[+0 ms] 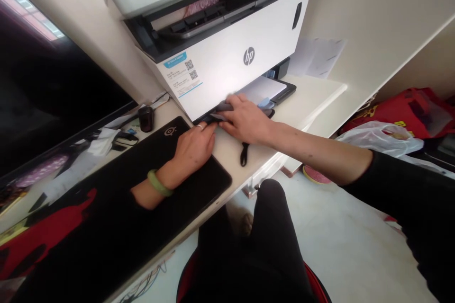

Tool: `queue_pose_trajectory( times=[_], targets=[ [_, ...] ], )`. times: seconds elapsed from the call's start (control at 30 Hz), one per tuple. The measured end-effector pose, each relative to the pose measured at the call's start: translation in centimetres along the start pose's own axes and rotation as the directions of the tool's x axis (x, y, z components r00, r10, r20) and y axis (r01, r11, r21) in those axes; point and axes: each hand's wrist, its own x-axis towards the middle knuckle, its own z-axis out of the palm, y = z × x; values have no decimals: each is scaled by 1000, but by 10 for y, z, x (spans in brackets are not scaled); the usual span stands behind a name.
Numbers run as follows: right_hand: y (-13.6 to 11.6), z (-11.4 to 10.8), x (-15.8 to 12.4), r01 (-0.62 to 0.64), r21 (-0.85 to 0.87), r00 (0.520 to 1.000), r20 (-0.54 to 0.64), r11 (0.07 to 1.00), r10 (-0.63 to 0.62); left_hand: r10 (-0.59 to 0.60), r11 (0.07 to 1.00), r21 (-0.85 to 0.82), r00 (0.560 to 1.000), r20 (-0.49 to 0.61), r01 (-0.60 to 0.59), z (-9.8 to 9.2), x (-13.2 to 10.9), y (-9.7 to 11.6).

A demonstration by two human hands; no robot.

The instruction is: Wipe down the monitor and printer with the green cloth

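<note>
A white HP printer point(227, 73) stands on the desk, its upper section raised from the body. My right hand point(245, 118) is at the printer's lower front edge, fingers curled over a small dark item point(224, 106) that they mostly cover. My left hand point(195, 144), with a ring and a green bangle point(158, 183), reaches the same spot. Its fingers are bent together, their tips against the dark item or the printer's base; I cannot tell which. White paper point(265, 90) lies in the tray right of my right hand, near a light blue piece point(266, 103).
A black mouse pad point(170, 184) lies under my left forearm. Left of it are a monitor point(53, 71), a small black box point(145, 118) and loose papers point(85, 165). A black strap point(243, 155) rests near the desk edge. Bags point(380, 137) stand at the right.
</note>
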Motion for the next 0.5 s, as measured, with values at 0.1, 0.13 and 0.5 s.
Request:
queue_pose_trajectory(
  times=[0.1,0.13,0.5],
  targets=[
    [3,4,3,-25,-54,1000,14,998,26,-18,1000,21,998,65,16,-2,1,2],
    [3,4,4,-33,-72,999,22,997,34,-19,1000,23,997,77,17,-2,2,3],
    [-12,1,12,-92,-294,988,91,951,124,-118,992,59,987,107,112,-6,7,3]
  ],
)
